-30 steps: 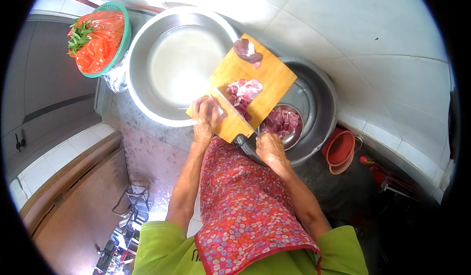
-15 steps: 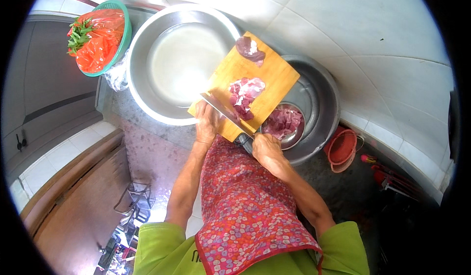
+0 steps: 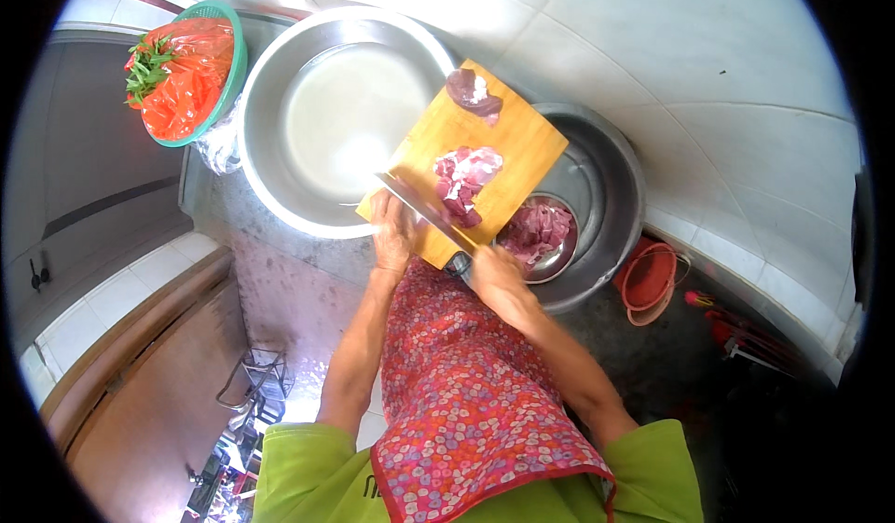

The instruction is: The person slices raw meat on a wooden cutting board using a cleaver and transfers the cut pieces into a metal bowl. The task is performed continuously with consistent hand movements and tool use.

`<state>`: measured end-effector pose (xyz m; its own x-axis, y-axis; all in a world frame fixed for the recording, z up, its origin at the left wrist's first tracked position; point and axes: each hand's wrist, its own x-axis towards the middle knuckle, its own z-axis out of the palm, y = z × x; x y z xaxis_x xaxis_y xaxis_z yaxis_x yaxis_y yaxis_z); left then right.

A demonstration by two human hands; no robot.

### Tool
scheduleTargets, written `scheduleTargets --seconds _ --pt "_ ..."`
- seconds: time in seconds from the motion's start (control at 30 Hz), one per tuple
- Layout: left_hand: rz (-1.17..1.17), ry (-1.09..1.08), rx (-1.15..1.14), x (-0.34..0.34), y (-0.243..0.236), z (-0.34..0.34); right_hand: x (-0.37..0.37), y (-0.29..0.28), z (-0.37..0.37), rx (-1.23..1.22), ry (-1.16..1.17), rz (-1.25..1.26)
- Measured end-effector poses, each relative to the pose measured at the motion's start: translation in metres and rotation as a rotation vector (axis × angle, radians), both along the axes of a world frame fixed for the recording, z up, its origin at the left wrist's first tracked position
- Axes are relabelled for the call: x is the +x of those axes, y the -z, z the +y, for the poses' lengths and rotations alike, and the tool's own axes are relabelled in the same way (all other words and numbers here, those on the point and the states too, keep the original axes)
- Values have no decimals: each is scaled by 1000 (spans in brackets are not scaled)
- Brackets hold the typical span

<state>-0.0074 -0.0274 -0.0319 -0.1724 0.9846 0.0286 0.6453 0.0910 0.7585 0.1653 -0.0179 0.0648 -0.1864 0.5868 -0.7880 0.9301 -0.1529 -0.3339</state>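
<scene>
My right hand is closed around the handle end of a kitchen knife, whose long blade slants up and left over the near part of a wooden cutting board. At the board's near left edge, my left hand has its fingers bent beside the blade's far end; what they grip, if anything, is hidden. Just beyond the blade lies a pile of cut raw meat. A larger dark red piece of meat rests at the far corner. Under my right hand's side, a bowl holds more sliced meat.
The board spans a wide metal basin of cloudy water at left and a grey basin at right, where the bowl sits. A green basket with red bags stands far left. Red containers are at right, beside the tiled wall.
My right hand has shifted slightly up and left with the knife, and it is a little blurred. The meat and the board look the same.
</scene>
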Motion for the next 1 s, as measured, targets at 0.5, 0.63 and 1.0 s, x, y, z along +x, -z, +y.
scheduleTargets --seconds 0.5,0.63,1.0 --pt "169 198 49 -10 -21 -17 35 11 -37 185 215 43" --pt "253 217 61 -4 -27 -14 31 -5 -51 170 196 90" --pt "234 197 -35 0 -14 -19 24 -20 -70 106 153 42"
